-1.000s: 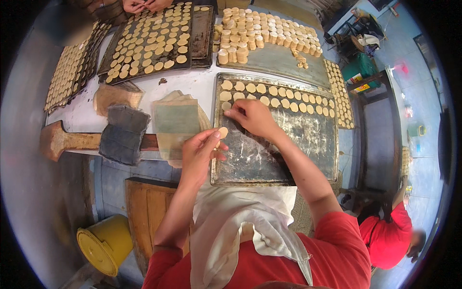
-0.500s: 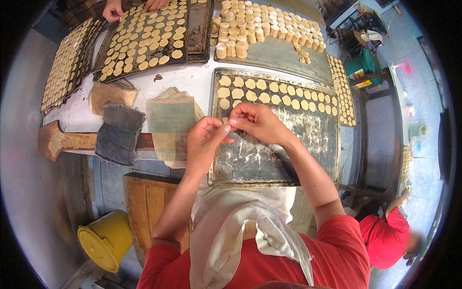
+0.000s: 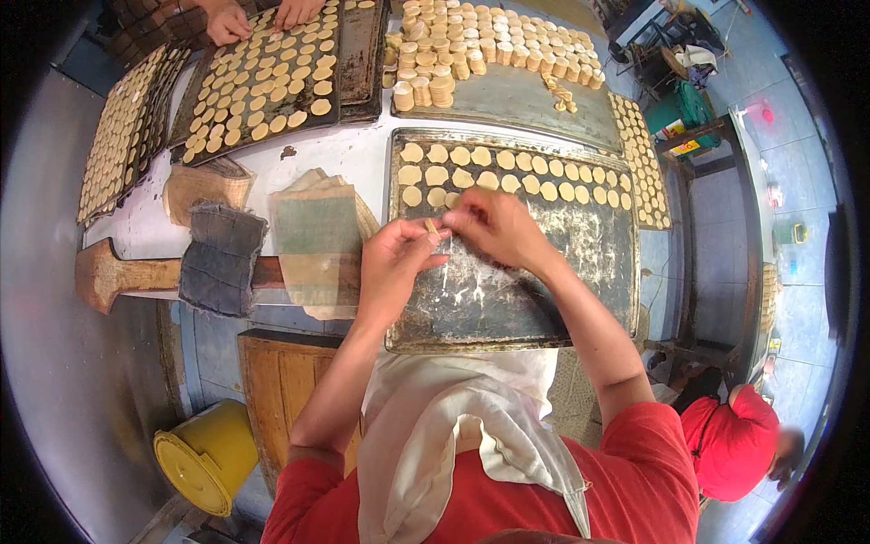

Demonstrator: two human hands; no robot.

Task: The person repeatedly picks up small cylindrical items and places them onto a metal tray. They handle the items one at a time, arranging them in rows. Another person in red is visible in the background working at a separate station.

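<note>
My left hand (image 3: 394,258) pinches a small, pale dough piece (image 3: 432,227) on edge between thumb and fingers, above the dark baking tray (image 3: 489,317). It may be one disc or a thin stack. Close beside it, my right hand (image 3: 497,227) hangs over the tray with its fingers curled together; what they hold, if anything, is hidden. Rows of flat, round dough discs (image 3: 541,165) lie along the tray's far side. A disc (image 3: 436,198) in the row closest to me sits just beyond my fingertips, and my right hand covers part of that row.
Stacked dough rounds (image 3: 441,89) stand on a metal sheet behind the tray. At far left, another person's hands (image 3: 227,23) work over a disc-covered tray (image 3: 263,91). Cloth pads (image 3: 222,258) and a wooden paddle handle (image 3: 136,270) lie left. A yellow bucket (image 3: 204,453) stands below.
My right hand has drawn slightly away from the left, its fingers curling downward. Another disc edge now shows in the nearest row beside my right fingers. The whole view has shifted slightly.
</note>
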